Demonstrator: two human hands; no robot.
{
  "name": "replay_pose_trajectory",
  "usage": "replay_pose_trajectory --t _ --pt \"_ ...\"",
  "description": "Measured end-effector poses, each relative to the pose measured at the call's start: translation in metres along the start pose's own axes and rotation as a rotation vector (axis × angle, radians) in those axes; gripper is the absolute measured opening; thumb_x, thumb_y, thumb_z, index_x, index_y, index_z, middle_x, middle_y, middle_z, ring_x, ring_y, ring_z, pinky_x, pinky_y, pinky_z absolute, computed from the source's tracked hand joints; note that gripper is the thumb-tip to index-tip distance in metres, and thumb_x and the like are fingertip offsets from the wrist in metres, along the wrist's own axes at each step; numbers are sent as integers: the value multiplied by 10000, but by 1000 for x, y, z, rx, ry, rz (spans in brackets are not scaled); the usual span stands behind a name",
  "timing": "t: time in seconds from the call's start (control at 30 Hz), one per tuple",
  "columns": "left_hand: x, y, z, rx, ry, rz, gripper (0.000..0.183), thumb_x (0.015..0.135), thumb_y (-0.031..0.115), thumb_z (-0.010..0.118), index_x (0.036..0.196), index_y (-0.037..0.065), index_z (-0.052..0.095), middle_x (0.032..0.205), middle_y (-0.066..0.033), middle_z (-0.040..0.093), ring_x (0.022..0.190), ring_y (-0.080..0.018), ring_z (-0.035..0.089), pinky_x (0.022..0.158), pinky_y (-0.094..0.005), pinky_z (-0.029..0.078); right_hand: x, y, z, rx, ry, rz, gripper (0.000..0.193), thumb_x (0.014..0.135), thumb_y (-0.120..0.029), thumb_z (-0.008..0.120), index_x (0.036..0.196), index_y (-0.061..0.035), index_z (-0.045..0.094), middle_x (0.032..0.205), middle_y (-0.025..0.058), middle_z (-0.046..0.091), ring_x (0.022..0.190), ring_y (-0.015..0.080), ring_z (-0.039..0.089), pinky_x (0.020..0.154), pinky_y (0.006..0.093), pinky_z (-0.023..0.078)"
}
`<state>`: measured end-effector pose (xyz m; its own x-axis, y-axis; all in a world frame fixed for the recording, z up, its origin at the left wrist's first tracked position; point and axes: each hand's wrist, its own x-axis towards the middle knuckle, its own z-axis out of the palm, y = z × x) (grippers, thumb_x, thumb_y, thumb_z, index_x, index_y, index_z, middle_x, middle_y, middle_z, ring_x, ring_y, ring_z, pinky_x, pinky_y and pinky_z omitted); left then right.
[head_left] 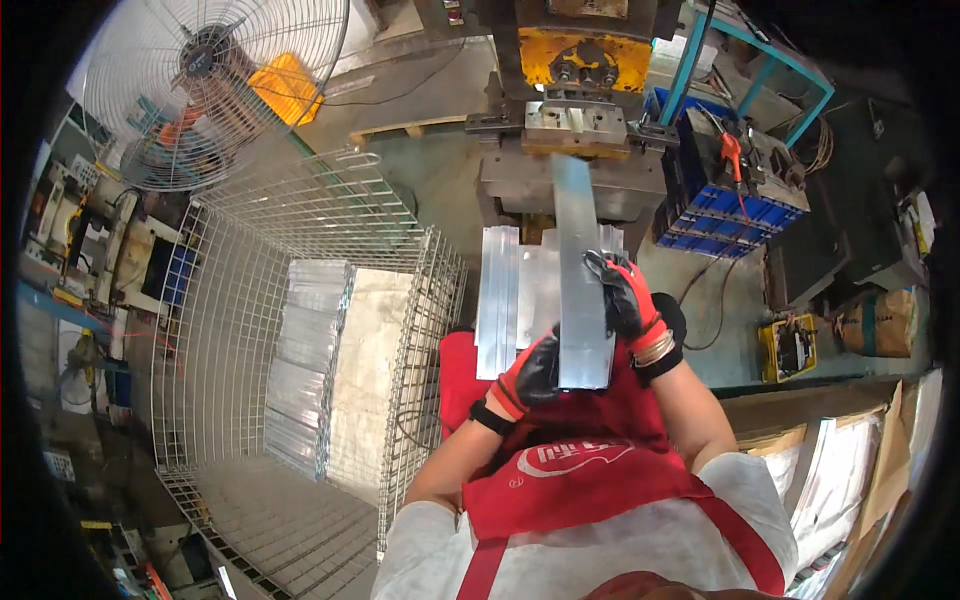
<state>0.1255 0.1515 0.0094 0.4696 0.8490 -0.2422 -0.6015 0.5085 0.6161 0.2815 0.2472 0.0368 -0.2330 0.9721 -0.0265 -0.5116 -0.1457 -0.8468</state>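
Note:
A long flat metal strip (577, 300) is held lengthwise in front of me, its far end reaching toward the press. My left hand (540, 370), in a red and black glove, is closed on the strip's left edge near its close end. Farther up, my right hand (626, 297) in a matching glove grips the right edge, its thumb on top. Under and beside the strip lie more metal profiles (497, 300), partly hidden by it. Beyond them stands the press with its die block (575, 125) below a yellow part (585, 60).
On my left a wire mesh cage (425, 300) contains stacked metal strips (308, 350). A large fan (208, 60) stands behind it. At the right are blue crates (715, 215), with an orange-red air gun (732, 155) on top, a yellow bin (788, 348) and cardboard boxes (880, 470).

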Motion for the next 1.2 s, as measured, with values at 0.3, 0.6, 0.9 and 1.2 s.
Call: replay_pose_trajectory --t 0.3,0.6,0.9,1.2 --pt "43 40 25 283 -3 1 505 878 439 365 1158 30 459 973 -159 591 647 -192 624 420 -190 436 75 8 -26 -69 169 -139 44 791 -52 565 750 -36 566 715 -53 519 692 36 474 651 178 388" --pt "81 50 14 568 96 306 407 736 37 579 1118 -18 449 985 -109 567 742 -216 603 519 -289 490 109 12 -30 -119 197 -128 116 816 -154 558 792 -42 576 723 -62 524 652 37 445 604 197 368" --pt "102 50 16 1015 77 788 231 773 20 531 1003 6 507 771 -84 591 659 -211 595 545 -269 476 104 20 -30 -188 118 -108 234 810 -247 570 905 -41 626 785 -54 556 711 43 477 642 215 387" --pt "107 52 14 138 119 127 279 854 317 492 889 45 542 745 -82 606 582 -159 596 431 -232 448 103 18 -22 -245 206 -59 180 802 -240 590 760 -65 599 676 -84 453 617 34 379 541 225 323"
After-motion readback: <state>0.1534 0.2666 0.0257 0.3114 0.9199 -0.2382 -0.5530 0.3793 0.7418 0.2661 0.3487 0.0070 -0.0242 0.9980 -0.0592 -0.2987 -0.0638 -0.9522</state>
